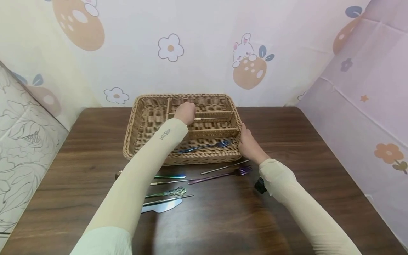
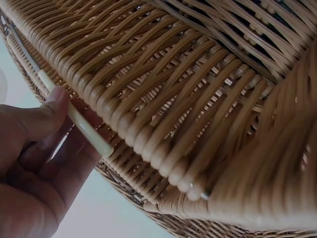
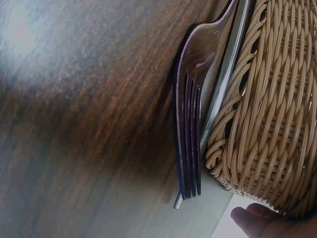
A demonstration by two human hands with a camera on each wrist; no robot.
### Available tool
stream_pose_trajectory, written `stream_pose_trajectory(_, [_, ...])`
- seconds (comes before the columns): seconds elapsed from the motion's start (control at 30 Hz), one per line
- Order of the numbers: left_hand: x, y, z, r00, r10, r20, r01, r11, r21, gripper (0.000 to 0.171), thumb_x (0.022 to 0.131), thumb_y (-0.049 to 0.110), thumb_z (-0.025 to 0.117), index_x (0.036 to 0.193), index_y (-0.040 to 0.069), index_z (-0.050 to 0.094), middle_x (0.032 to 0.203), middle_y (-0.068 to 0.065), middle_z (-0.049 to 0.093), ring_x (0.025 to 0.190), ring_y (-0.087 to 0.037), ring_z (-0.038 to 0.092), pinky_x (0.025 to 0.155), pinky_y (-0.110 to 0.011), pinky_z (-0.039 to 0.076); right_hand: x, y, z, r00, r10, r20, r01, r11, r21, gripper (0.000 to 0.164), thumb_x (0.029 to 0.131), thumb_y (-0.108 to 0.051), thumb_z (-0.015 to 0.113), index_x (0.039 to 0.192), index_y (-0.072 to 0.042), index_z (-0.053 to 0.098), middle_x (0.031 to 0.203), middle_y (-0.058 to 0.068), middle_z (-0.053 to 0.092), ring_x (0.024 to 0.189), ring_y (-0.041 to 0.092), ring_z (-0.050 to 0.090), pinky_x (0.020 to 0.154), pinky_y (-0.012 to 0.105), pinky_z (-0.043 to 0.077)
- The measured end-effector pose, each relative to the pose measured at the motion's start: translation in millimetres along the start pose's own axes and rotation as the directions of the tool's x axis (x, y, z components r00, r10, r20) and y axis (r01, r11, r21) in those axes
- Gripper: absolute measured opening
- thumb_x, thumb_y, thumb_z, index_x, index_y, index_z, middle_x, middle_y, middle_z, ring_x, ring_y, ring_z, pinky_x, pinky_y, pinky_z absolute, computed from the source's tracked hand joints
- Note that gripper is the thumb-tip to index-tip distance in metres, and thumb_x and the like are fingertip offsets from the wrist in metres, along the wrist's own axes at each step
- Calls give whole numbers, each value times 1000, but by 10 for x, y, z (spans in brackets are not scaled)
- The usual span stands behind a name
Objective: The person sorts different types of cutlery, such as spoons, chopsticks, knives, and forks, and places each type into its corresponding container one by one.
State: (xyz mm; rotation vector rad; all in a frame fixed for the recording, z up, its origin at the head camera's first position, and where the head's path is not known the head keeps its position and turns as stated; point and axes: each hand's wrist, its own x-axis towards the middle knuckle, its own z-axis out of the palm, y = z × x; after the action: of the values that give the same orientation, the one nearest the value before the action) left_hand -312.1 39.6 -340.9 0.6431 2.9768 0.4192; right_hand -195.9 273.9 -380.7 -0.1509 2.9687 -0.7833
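The left hand point(image 1: 186, 112) is pinching a slim cream-handled metal utensil point(image 2: 89, 133) between thumb and fingers! Its metal end is pointing towards the right hand's side, along the middle narrow compartment of a tan woven wicker basket point(image 1: 204, 160). The right hand point(image 1: 250, 145) is grasping nothing, straight fingers resting along the basket's outer end. Between the hands, closer to the wearer, a shiny blue metal fork point(image 1: 207, 146) is lying inside; near the right hand, a purple metal fork point(image 3: 193, 64) is lying outside.
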Motion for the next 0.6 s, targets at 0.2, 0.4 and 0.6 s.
stream_pose_trajectory(0.2, [4, 15, 45, 999, -3, 53, 3, 1000, 7, 16, 95, -4, 50, 98, -1, 66, 88, -12, 67, 79, -22, 65, 73, -32, 55, 12, 14, 11, 1000, 6, 0, -6, 1000, -3, 64, 90, 5, 29, 145, 15, -4, 141, 42, 19, 133, 49, 24, 112, 54, 19])
stream_pose_trajectory(0.4, [-48, 32, 67, 996, 2, 91, -6, 999, 42, 19, 96, -4, 49, 105, -2, 65, 100, -14, 66, 93, -25, 63, 85, -34, 53, 14, 19, 13, 1000, 6, 6, -6, 1000, 4, 64, 91, 4, 28, 145, 13, -5, 141, 42, 19, 133, 48, 24, 112, 53, 20])
stream_pose_trajectory(0.6, [-40, 31, 119, 994, 2, 105, -9, 998, 59, 17, 93, -5, 54, 103, -2, 67, 100, -14, 67, 92, -25, 64, 85, -33, 53, 6, 17, 2, 1000, 14, 13, -14, 1000, 8, 65, 91, 5, 30, 146, 12, -6, 141, 41, 18, 133, 48, 23, 112, 53, 19])
